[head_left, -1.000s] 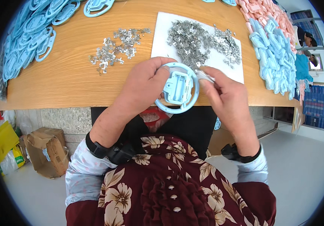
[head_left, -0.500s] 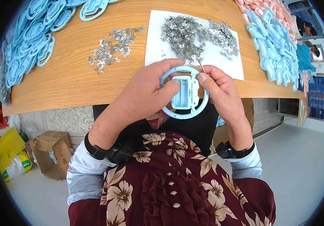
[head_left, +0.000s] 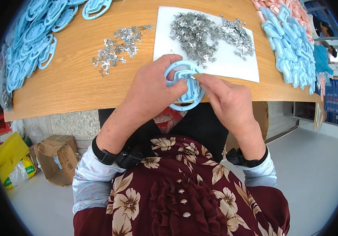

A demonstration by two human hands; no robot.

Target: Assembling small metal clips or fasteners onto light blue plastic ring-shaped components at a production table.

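Note:
Held just over the table's near edge is a round light blue plastic battery housing [head_left: 193,93], a ring around a rectangular compartment. My left hand [head_left: 148,85] grips its left side, thumb pressed inside by the compartment and fingers behind the ring. At the compartment's upper right, my right hand [head_left: 232,101] pinches a small thin metal piece [head_left: 193,77]; its exact kind is mostly hidden by the fingers. Beyond the hands, a heap of small metal clips [head_left: 192,35] lies on a white foam sheet [head_left: 232,72]. More loose metal clips [head_left: 114,51] lie on the wood to the left.
Light blue ring-shaped housings [head_left: 35,31] are piled at the table's far left. Light blue plastic parts [head_left: 289,51] and pink parts [head_left: 294,19] are heaped at the right. An open cardboard box [head_left: 57,159] stands on the floor at left. Other people are at the far right.
My right hand has moved from the ring's upper right edge in over the compartment, fingers now pointing left into it. The housing has tilted and shifted slightly up and left.

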